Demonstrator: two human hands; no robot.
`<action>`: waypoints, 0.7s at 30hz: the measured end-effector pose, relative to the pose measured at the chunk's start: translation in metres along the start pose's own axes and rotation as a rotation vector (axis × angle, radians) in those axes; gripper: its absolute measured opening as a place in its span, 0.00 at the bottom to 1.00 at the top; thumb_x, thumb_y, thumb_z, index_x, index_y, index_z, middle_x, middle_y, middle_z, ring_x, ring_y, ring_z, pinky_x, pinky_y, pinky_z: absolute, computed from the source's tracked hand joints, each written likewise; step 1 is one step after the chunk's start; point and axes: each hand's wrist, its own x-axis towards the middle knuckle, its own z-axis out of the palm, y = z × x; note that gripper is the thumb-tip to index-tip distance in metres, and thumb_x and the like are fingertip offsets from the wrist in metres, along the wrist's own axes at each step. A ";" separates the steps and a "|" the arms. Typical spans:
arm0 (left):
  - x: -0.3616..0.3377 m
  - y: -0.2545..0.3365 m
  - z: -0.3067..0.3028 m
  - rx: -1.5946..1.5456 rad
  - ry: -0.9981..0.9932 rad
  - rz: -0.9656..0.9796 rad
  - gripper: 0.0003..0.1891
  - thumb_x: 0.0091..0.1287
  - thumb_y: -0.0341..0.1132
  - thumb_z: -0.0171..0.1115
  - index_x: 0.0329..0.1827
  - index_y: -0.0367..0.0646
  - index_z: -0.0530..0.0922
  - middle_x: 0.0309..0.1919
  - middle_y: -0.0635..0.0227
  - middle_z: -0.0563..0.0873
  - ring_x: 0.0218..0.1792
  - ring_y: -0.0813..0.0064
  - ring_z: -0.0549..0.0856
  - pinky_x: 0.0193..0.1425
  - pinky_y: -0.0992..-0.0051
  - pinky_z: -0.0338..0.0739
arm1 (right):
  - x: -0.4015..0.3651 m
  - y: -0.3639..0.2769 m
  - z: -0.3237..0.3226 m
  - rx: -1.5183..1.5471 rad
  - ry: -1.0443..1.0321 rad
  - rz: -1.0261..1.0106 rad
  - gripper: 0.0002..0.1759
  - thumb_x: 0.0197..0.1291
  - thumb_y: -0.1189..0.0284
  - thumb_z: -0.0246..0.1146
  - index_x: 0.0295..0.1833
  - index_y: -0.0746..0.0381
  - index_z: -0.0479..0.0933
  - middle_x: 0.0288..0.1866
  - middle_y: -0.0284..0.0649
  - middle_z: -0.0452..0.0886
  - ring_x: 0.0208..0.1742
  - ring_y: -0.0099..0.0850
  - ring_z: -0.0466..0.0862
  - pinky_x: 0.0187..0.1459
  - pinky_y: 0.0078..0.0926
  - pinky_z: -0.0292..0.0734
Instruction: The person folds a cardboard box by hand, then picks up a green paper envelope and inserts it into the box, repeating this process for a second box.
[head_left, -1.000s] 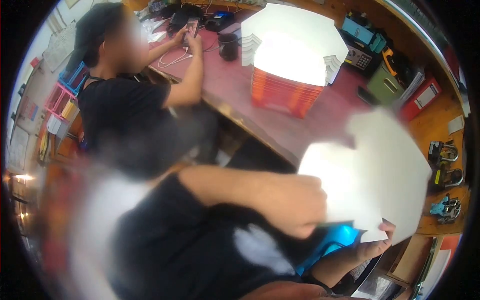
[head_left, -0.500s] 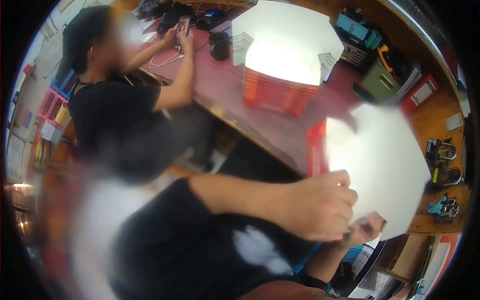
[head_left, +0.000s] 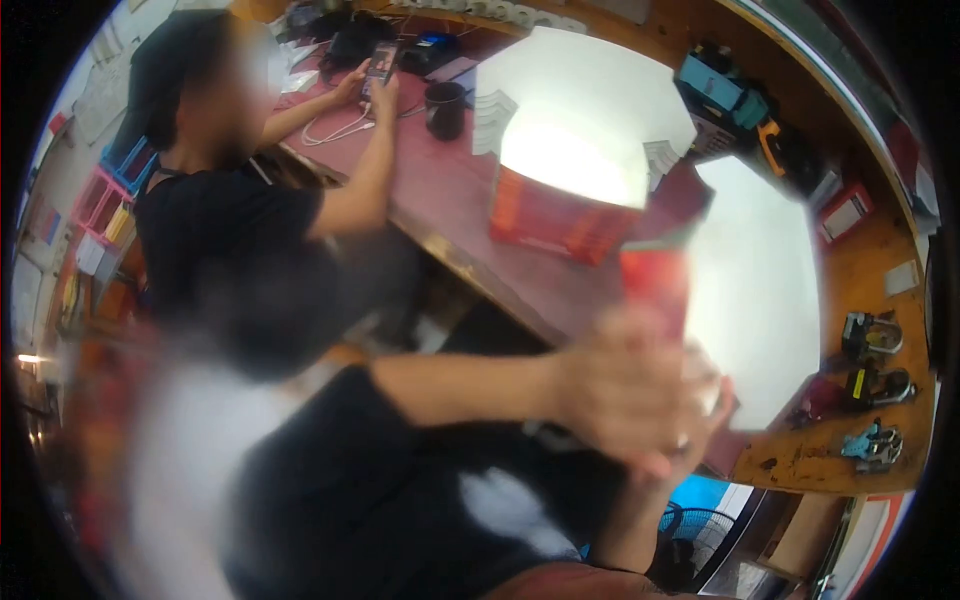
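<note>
A cardboard carton (head_left: 755, 290), white inside and red outside, stands tilted above the near right part of the table. My left hand (head_left: 630, 390) is closed around its red lower side, smeared by motion. Partly behind it, my right hand (head_left: 705, 425) grips the carton's bottom corner, with some fingers hidden. Just beyond is a stack of nested cartons (head_left: 560, 215), red outside with bright white insides facing up.
The reddish table (head_left: 430, 200) runs diagonally ahead. At left, a person (head_left: 230, 230) in black holds a phone (head_left: 381, 62). A dark mug (head_left: 445, 110) stands by the stack. Folders, a red binder (head_left: 846, 212) and metal clamp-like items (head_left: 872, 335) line the right side.
The held carton has turned more upright and shifted up and slightly left. Both hands moved with it, the left one now over its red side. The view shifted slightly.
</note>
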 end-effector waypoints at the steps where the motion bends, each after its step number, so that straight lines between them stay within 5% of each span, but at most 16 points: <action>1: -0.003 -0.021 -0.012 0.056 0.037 -0.063 0.21 0.65 0.59 0.63 0.37 0.49 0.80 0.43 0.65 0.85 0.43 0.63 0.82 0.53 0.58 0.74 | 0.003 -0.010 0.013 0.117 0.070 0.056 0.43 0.57 0.69 0.60 0.79 0.57 0.53 0.70 0.50 0.68 0.72 0.46 0.71 0.71 0.48 0.68; 3: -0.010 -0.065 -0.037 0.162 0.101 -0.195 0.33 0.60 0.67 0.67 0.50 0.45 0.80 0.51 0.54 0.83 0.49 0.56 0.81 0.54 0.56 0.73 | 0.020 -0.012 0.002 0.160 -0.004 0.019 0.42 0.58 0.69 0.61 0.78 0.58 0.55 0.70 0.50 0.68 0.72 0.45 0.71 0.71 0.46 0.70; 5: -0.035 -0.108 -0.053 0.344 -0.014 -0.469 0.33 0.59 0.56 0.76 0.58 0.40 0.77 0.60 0.51 0.77 0.59 0.50 0.77 0.61 0.55 0.73 | 0.041 -0.018 -0.011 0.129 -0.041 -0.019 0.42 0.59 0.69 0.61 0.79 0.59 0.55 0.72 0.51 0.68 0.72 0.45 0.71 0.71 0.44 0.70; 10: -0.082 -0.169 -0.073 0.098 -0.369 -0.877 0.28 0.52 0.38 0.83 0.54 0.43 0.77 0.59 0.55 0.76 0.58 0.60 0.80 0.62 0.61 0.78 | 0.096 -0.037 -0.006 0.075 -0.150 -0.082 0.43 0.60 0.70 0.60 0.81 0.64 0.56 0.74 0.53 0.68 0.73 0.45 0.73 0.72 0.40 0.69; 16: -0.088 -0.163 -0.064 -0.027 -0.304 -0.874 0.19 0.52 0.25 0.79 0.38 0.39 0.73 0.52 0.63 0.75 0.49 0.70 0.83 0.50 0.73 0.85 | 0.116 -0.053 0.042 -0.080 -0.260 -0.114 0.37 0.64 0.72 0.59 0.79 0.68 0.62 0.76 0.51 0.68 0.73 0.40 0.73 0.74 0.36 0.66; 17: -0.081 -0.155 -0.063 -0.057 -0.365 -0.915 0.18 0.53 0.26 0.79 0.37 0.39 0.73 0.50 0.64 0.77 0.51 0.71 0.82 0.55 0.70 0.83 | 0.118 -0.056 0.051 -0.121 -0.249 -0.157 0.35 0.65 0.74 0.57 0.78 0.69 0.62 0.76 0.51 0.67 0.74 0.38 0.71 0.75 0.34 0.64; 20: -0.068 -0.136 -0.055 -0.189 -0.392 -0.908 0.18 0.54 0.28 0.79 0.36 0.39 0.73 0.50 0.63 0.78 0.52 0.70 0.82 0.59 0.67 0.81 | 0.138 -0.048 0.060 -0.517 -0.289 -0.348 0.32 0.68 0.74 0.60 0.77 0.65 0.66 0.78 0.51 0.65 0.76 0.38 0.68 0.75 0.36 0.62; 21: -0.078 -0.140 -0.051 -0.271 -0.445 -0.900 0.28 0.52 0.36 0.82 0.52 0.40 0.76 0.52 0.55 0.78 0.54 0.56 0.82 0.52 0.65 0.82 | 0.143 -0.041 0.063 -0.528 -0.291 -0.386 0.31 0.70 0.68 0.62 0.77 0.62 0.69 0.74 0.50 0.68 0.75 0.38 0.70 0.75 0.38 0.63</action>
